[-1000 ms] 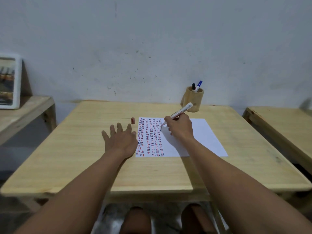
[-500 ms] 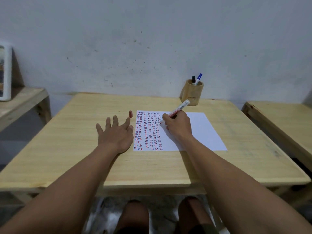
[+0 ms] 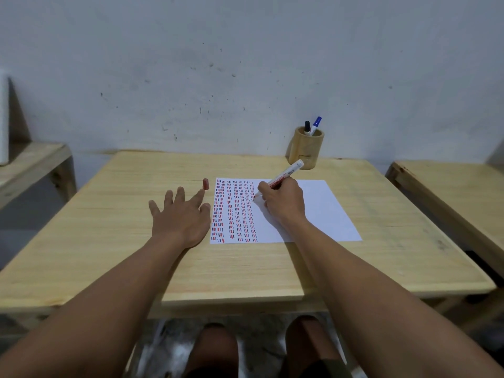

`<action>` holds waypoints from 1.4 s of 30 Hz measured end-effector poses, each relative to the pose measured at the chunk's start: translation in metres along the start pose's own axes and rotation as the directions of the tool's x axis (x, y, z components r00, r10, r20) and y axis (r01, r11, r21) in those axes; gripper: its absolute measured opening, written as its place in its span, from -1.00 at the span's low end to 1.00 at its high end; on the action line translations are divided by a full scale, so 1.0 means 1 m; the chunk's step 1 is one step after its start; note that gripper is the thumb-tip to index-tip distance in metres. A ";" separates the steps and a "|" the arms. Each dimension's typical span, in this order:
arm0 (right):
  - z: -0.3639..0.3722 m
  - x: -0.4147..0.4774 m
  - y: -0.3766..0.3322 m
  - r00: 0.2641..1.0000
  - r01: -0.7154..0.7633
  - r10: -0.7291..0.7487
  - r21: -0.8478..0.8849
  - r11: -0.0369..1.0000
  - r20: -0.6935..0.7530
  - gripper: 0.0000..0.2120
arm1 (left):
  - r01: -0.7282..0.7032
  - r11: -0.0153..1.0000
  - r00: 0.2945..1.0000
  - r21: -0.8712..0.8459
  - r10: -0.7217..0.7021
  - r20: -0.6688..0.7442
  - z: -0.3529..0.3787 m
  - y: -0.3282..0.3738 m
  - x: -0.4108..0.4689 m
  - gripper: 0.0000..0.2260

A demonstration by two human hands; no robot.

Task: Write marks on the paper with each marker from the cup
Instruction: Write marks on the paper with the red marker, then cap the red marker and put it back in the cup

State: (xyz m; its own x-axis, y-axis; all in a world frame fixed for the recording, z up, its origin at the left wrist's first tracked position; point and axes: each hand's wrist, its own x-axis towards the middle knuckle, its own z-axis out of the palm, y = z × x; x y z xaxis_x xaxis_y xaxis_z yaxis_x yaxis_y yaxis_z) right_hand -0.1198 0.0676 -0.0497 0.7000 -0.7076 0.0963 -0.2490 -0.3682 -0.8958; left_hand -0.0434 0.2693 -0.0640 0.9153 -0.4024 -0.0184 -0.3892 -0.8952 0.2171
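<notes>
Since the frame 0.5 s earlier, little has moved: the right hand [image 3: 283, 199] is kept on the paper [image 3: 321, 214] with the red marker [image 3: 283, 177] at nearly the same spot near the top of the sheet, and the left hand [image 3: 181, 214] is kept flat on the table [image 3: 109, 214].

Head view: the red marker is gripped in the closed fingers of the right hand, its tip set down on the paper at the right edge of the marked area, its white barrel slanted up and away toward the cup [image 3: 306, 148]. The left hand is laid open, palm down, fingers spread, just left of the paper's left edge; nothing is held in it. A small red cap [image 3: 206, 184] is seen standing on the table just beyond the left index fingertip; whether the 2 touch cannot be told. The left part of the paper is covered with columns of short red, blue and black dashes, while the right part is blank. The wooden cup is placed at the far edge of the table, behind the paper, near the wall [image 3: 245, 64]. 2 markers are held upright in it: a black-capped marker [image 3: 307, 127] and a blue-capped marker [image 3: 316, 124]. Side benches are visible at both edges of the view.
</notes>
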 end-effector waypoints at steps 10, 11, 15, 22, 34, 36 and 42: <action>-0.003 0.010 -0.014 0.996 -0.085 0.085 0.301 0.950 0.011 -0.89 | -0.085 0.975 0.964 -0.204 0.029 -0.266 -0.015 0.006 0.043 -0.52; -0.003 0.009 -0.016 0.995 -0.101 0.098 0.347 0.932 0.027 -0.89 | -0.111 0.978 0.964 -0.177 0.062 -0.259 -0.013 0.005 0.048 -0.53; -0.003 0.009 -0.025 0.986 -0.165 0.159 0.448 0.878 0.052 -0.85 | -0.164 0.971 0.949 -0.175 0.107 -0.298 -0.006 0.003 0.057 -0.66; -0.004 0.003 -0.034 0.982 -0.187 0.154 0.488 0.852 0.107 -0.85 | -0.188 0.941 0.919 -0.281 0.068 -0.389 -0.013 0.007 0.048 -0.77; -0.025 -0.006 -0.068 0.979 -0.204 0.122 0.706 0.678 0.166 -0.90 | -0.230 0.433 0.957 -0.871 -0.064 -0.285 -0.073 0.060 0.028 -0.95; -0.030 -0.007 -0.074 0.980 -0.199 0.123 0.733 0.651 0.157 -0.90 | -0.215 0.399 0.965 -0.891 -0.056 -0.257 -0.079 0.067 0.026 -0.96; -0.046 -0.009 -0.084 0.984 -0.176 0.102 0.772 0.610 0.144 -0.91 | -0.175 0.347 0.984 -0.921 0.035 -0.174 -0.091 0.085 0.014 -0.91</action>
State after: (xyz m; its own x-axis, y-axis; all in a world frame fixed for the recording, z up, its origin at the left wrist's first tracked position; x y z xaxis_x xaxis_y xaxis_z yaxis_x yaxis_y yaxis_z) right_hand -0.1361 0.0776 0.0441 0.7603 -0.6469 -0.0589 0.2416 0.3658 -0.8988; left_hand -0.0536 0.2053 0.0431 0.9051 -0.3942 0.1593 -0.1998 -0.0636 0.9778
